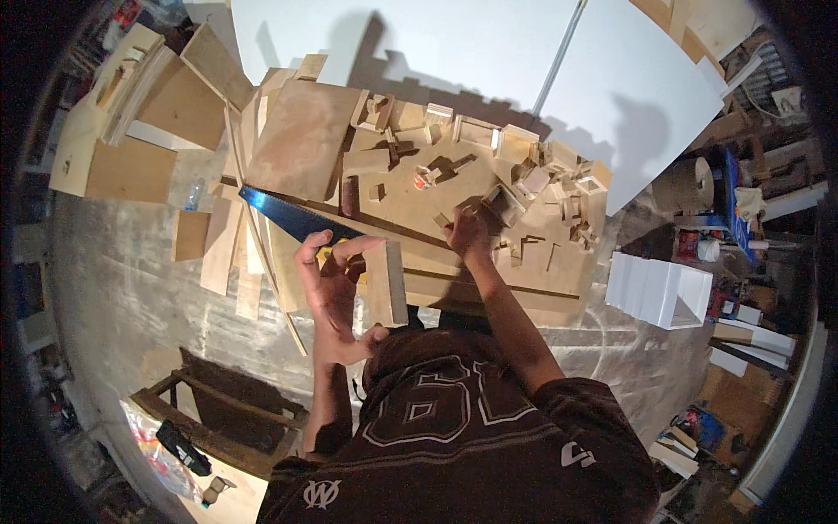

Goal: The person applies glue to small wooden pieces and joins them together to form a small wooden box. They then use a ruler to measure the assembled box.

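My left hand (330,301) grips a rectangular wooden block (385,284) between thumb and fingers, raised in front of my body at the near edge of the workbench. Behind that hand lies a handsaw (292,215) with a blue blade; its yellow handle is mostly covered by my fingers. My right hand (470,232) reaches over the bench with curled fingers, and a small pale wood piece (441,220) shows at the fingertips. Just right of it sits a small wooden box frame (504,206). A dark reddish cylinder (350,196) lies between the saw and the right hand.
Several small wooden boxes and offcuts (559,179) crowd the bench's right side. A plywood sheet (301,140) covers its left part. Long thin strips (262,249) overhang the left edge. A white panel (489,52) stands behind; a white box (657,290) is at right.
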Demonstrator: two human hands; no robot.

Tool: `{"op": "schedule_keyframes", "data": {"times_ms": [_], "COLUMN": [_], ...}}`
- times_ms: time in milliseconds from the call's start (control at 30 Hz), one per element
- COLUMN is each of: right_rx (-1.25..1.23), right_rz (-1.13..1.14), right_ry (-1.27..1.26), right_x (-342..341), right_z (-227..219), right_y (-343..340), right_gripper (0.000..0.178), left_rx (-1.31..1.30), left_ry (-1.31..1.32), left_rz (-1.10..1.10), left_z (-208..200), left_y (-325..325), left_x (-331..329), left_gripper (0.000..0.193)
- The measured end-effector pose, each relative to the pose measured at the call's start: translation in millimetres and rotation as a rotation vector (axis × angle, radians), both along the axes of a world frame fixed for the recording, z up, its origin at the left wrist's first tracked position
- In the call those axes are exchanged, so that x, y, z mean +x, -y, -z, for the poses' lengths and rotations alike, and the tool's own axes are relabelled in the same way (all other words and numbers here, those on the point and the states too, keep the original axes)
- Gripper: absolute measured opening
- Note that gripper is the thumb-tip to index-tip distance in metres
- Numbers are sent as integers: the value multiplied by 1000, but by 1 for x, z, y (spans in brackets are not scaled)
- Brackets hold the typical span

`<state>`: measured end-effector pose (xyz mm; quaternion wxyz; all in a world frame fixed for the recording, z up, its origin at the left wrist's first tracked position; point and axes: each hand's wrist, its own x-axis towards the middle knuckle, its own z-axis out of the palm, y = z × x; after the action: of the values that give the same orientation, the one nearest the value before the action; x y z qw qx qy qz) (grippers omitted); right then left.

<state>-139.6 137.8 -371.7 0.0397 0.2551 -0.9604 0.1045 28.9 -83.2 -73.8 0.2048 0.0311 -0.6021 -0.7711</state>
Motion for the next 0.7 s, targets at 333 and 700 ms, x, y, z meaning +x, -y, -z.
{"op": "schedule_keyframes", "data": {"times_ms": [333,700], "right_rx": [-477,-1126], "right_rz": [107,-46], "right_ry": [732,1128], "right_x": [1,37], "right_z": [-83,-361], "right_y": [3,-76], "right_gripper": [41,56], "left_rx": [-202,-279], "left_ry": [-34,-11], "left_rz": [-13,185], "left_z": [-20,-52], "left_y": [-24,-64], "left_x": [-10,-34], "left_gripper": [104,100]}}
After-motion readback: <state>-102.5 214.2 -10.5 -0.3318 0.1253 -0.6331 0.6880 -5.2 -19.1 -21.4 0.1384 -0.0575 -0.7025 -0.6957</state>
